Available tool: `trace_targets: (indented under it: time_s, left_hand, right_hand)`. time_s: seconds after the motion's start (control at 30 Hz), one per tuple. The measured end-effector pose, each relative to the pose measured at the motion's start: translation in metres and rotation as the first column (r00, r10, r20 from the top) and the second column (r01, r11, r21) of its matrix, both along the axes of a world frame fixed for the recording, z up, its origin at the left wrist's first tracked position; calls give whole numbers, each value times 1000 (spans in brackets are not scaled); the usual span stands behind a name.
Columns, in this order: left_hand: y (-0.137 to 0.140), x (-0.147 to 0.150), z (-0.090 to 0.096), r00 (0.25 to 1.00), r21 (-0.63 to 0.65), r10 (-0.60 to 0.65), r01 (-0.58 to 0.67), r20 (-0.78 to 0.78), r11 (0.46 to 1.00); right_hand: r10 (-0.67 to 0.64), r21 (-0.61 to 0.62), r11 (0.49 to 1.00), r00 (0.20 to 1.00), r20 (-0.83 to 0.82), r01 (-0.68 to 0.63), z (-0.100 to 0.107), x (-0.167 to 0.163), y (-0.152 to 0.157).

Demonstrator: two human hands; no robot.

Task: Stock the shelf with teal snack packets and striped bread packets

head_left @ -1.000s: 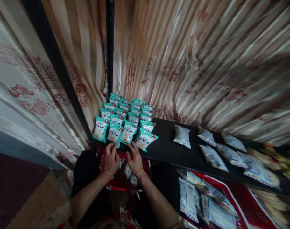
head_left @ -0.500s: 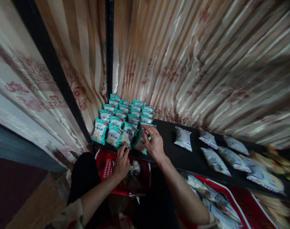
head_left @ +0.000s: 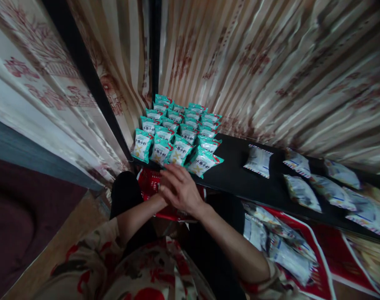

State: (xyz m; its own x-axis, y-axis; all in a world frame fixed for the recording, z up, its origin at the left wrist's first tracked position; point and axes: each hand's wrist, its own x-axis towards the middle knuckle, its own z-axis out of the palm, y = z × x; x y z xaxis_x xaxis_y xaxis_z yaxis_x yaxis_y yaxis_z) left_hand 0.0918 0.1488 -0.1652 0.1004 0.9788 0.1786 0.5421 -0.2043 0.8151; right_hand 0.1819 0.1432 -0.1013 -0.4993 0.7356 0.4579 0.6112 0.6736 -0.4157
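Note:
Several teal-and-white snack bags (head_left: 179,151) stand in rows at the left end of the black shelf (head_left: 232,162). The front right snack bag (head_left: 204,162) leans back and is turned a little. My right hand (head_left: 184,192) is just in front of the shelf edge, over the red basket (head_left: 148,183), with fingers stretched out and no bag in it. Beneath it, my left hand (head_left: 165,187) is crossed over and mostly covered, so its fingers are hidden. Most of the basket's inside is blocked by my hands and forearms.
Clear-and-white snack packets (head_left: 259,161) lie spread along the shelf to the right. Below them, a red crate (head_left: 315,246) holds more packets, with another crate beside it. Patterned curtains (head_left: 258,62) hang behind the shelf, and a black post (head_left: 156,50) rises at the corner.
My right hand has left the front right bag, which now sits fully in view, and has moved down over my left hand. My left hand has drawn back from the front row. The view has shifted.

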Motion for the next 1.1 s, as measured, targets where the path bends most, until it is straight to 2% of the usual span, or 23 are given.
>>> trace_targets:
  time_s: [0.07,0.1,0.13,0.2,0.23,0.27,0.33,0.43,0.5,0.57,0.67,0.73,0.83,0.93,1.1]
  left_hand:
    - [-5,-3,11,994,-16,-101,100,-53,995]
    - [-7,-5,17,984,-28,-158,157,-79,987]
    - [-9,-8,24,973,-42,-208,205,-95,978]
    - [-10,-14,38,957,-68,-265,258,-116,964]
    - [-11,-16,43,950,-82,-279,269,-143,960]
    - [-12,-18,47,935,-97,-297,283,-196,954]
    - [-13,-19,47,888,-106,-303,284,-346,953]
    - [-10,-15,33,857,6,-189,218,-479,976]
    - [-6,-9,20,880,100,-113,178,-461,979]
    - [-3,-3,6,898,141,-95,170,-429,975]
    - [1,4,-10,908,151,-95,170,-408,974]
    - [2,8,-17,910,159,-85,161,-406,974]
    - [5,11,-23,912,173,-65,146,-406,974]
    - [7,11,-27,918,191,-53,138,-393,972]
    - [11,10,-31,926,221,-44,135,-374,966]
  right_hand:
    - [-2,34,999,994,108,-2,-10,7,-11]
    - [-84,63,995,988,128,77,-13,15,-13]
    - [-222,101,972,968,114,211,-16,27,-13]
    - [-500,187,853,865,31,486,-17,53,-11]
    - [-574,221,799,819,4,559,-16,66,-10]
    - [-595,252,778,804,2,575,-15,78,-9]
    - [-577,292,782,817,3,551,-9,93,-7]
    - [-541,299,798,841,-28,523,5,98,2]
    - [-528,273,813,849,-29,515,17,95,17]
    - [-492,240,847,871,15,474,28,90,38]
    - [-400,182,912,897,186,369,43,80,75]
    - [-346,123,938,869,355,323,49,71,99]
    - [-303,54,939,748,590,339,52,54,126]
    - [-256,22,939,655,711,343,50,42,142]
    - [-188,-1,964,685,704,265,49,38,148]
